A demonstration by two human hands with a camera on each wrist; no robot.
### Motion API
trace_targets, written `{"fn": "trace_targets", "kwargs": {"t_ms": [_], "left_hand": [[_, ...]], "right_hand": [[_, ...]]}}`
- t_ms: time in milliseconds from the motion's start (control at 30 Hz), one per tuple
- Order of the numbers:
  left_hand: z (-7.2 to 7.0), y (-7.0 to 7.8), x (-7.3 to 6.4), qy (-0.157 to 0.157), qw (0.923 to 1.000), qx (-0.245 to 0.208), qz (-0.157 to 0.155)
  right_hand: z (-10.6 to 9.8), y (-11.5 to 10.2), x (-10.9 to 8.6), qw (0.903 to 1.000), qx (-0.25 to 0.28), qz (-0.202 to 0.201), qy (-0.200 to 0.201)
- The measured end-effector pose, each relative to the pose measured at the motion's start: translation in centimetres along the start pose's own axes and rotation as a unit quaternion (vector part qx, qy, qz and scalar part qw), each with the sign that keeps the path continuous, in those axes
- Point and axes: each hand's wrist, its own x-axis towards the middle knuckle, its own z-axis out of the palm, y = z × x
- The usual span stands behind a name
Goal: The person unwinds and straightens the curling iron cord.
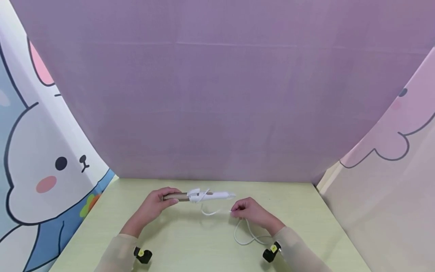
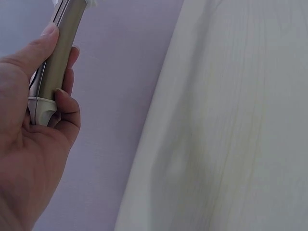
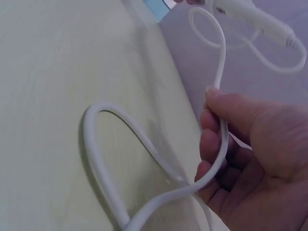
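My left hand grips a curling iron by its gold-brown barrel. In the left wrist view the thumb lies along the barrel and the fingers curl round it near the pale end cap. The white handle points to the right in the head view, held above the table. My right hand pinches the white power cord between thumb and fingers. One turn of cord crosses the handle, and a slack curve hangs between the iron and my right hand.
More cord lies in loops on the pale wood-grain table, below my right hand. A purple panel rises at the table's back edge. Cartoon-printed panels stand at the left and right. Each wrist wears a small black camera.
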Motion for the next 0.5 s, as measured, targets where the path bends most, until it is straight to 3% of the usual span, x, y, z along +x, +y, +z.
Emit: {"fn": "trace_targets", "kwargs": {"t_ms": [300, 500], "left_hand": [[0.2, 0.0, -0.2, -0.039, 0.9992, 0.001, 0.006], [0.2, -0.1, -0.3, -0.057, 0.9984, -0.002, 0.007]], "right_hand": [[-1.0, 0.3, 1.5, 0.9932, 0.043, 0.021, 0.106], [-1.5, -0.4, 2.1, 0.9889, 0.042, 0.020, 0.141]]}}
